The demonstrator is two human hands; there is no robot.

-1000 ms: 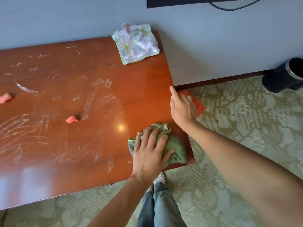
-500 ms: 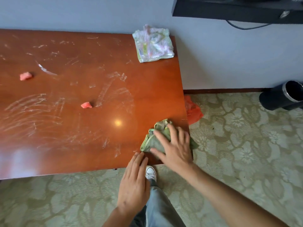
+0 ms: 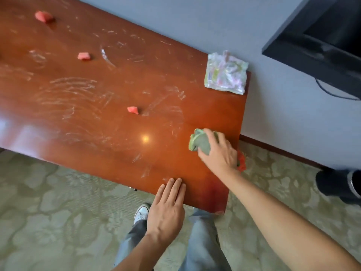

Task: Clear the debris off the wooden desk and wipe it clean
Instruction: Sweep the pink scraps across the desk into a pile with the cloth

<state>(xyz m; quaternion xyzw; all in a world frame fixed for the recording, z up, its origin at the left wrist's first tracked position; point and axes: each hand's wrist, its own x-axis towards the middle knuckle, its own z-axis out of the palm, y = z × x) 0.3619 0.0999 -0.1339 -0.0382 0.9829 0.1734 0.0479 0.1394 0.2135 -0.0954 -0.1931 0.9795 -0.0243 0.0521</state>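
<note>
since a second ago the green cloth (image 3: 201, 142) has swapped hands: it was under the left palm, now the right hand (image 3: 218, 151) has it, and the left one has backed off to the near edge.

only one view, the head cam, so here's what it shows. right hand is curled over the bunched-up cloth, gripping and pressing it onto the wooden desk (image 3: 97, 124) near the right end. left hand (image 3: 168, 208) is released, fingers straight and together, tips lying flat on the front edge, holding nothing.

progress-wise i'd say barely started. three pink scraps are sitting on the top, one mid-desk (image 3: 132, 110), one further back (image 3: 84, 56), one at the far left (image 3: 43, 16). a crumpled wrapper (image 3: 225, 76) is in the back right corner. white smears cover most of the surface. something orange-red (image 3: 241, 162) is on the carpet just past the right edge, partly hidden by the hand.
</note>
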